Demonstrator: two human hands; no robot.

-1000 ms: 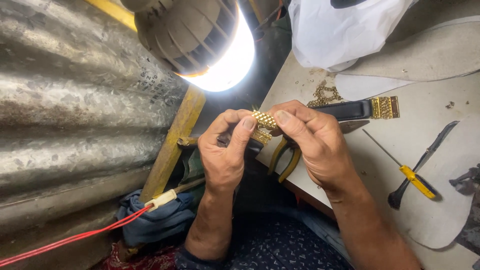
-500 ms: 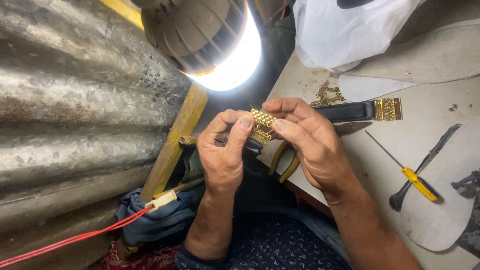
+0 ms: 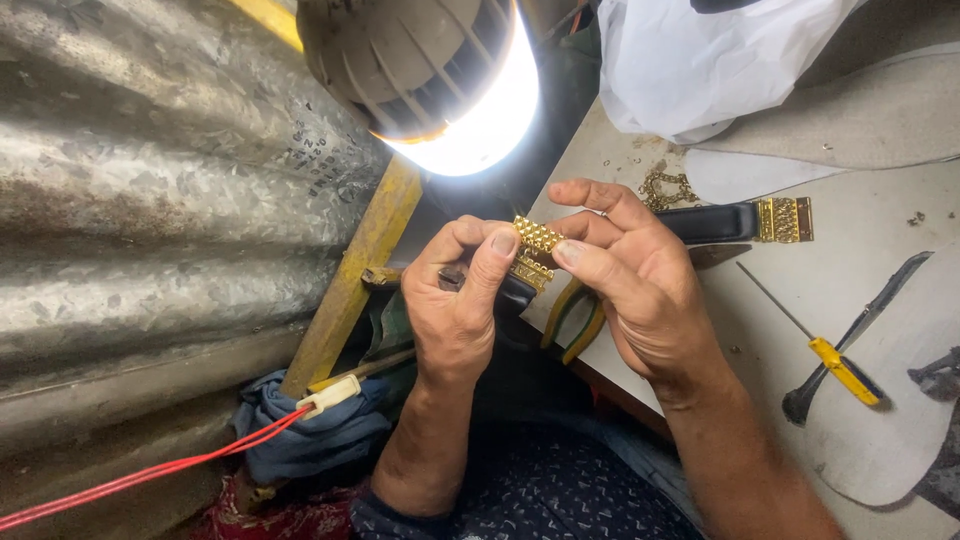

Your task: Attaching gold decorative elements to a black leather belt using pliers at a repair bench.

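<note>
On the far left I see a corrugated metal wall (image 3: 150, 200), dull grey, with a yellow wooden post (image 3: 350, 290) leaning against it. A red cable (image 3: 150, 475) runs in from the bottom left corner to a pale plug (image 3: 328, 395), which lies on a crumpled blue cloth (image 3: 310, 430). Above, a lit lamp (image 3: 440, 80) hangs close and washes out the middle of my view.

Under it, the left hand (image 3: 455, 310) pinches a gold mesh watch band (image 3: 537, 237) between thumb and forefinger, held up in the air just off the table edge. The right hand (image 3: 630, 290) grips the same band from the other side, fingertips closed on it, so the two hands meet at the band. Below them I can see yellow-handled pliers (image 3: 572, 320), mostly covered by the hands.

To the right is a pale, stained table (image 3: 860, 270). On it lie a black strap with a gold clasp (image 3: 760, 222), a small heap of gold links (image 3: 668, 187), a yellow-handled screwdriver (image 3: 835, 362) and a white plastic bag (image 3: 700, 60) at the top.

I cannot make out how the band's lower part ends behind the left thumb. A dark tool (image 3: 935, 375) at the right edge is cut off.
</note>
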